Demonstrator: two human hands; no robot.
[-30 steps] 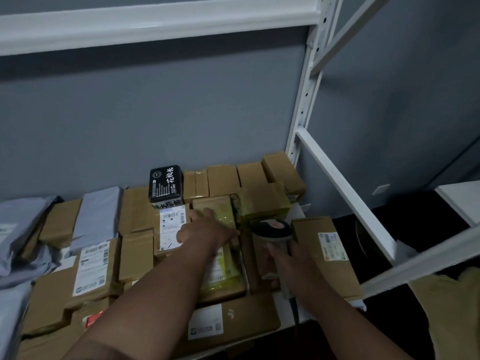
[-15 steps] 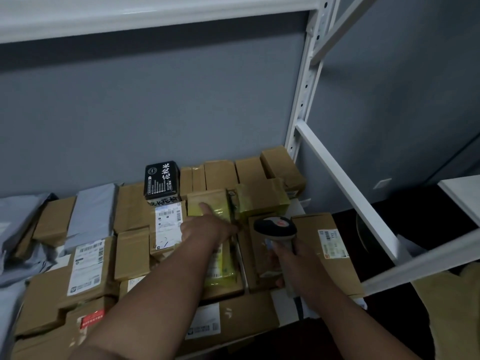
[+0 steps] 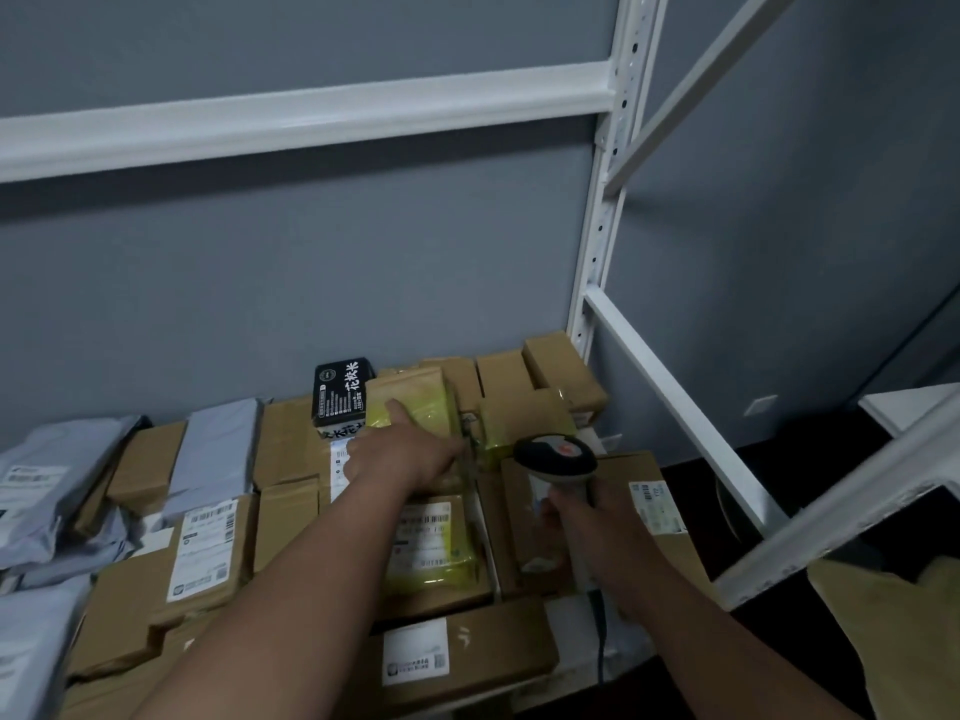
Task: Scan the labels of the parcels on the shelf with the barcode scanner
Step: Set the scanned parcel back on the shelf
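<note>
Several brown parcels with white labels cover the shelf. My left hand grips a small brown and yellow-taped parcel and tilts it up at the back middle of the pile. My right hand holds the grey barcode scanner by its handle, its head just right of that parcel. A yellow-wrapped parcel with a label lies under my left forearm. Another labelled box sits right of the scanner.
A black box with white characters stands behind the pile. Grey poly bags lie at the left. White shelf uprights and a diagonal brace bound the right side. The grey wall stands close behind, and a beam runs overhead.
My left hand has lifted the small yellow-taped parcel up off the pile and tilted it. The scanner has stayed beside it. The view has dropped a little.
</note>
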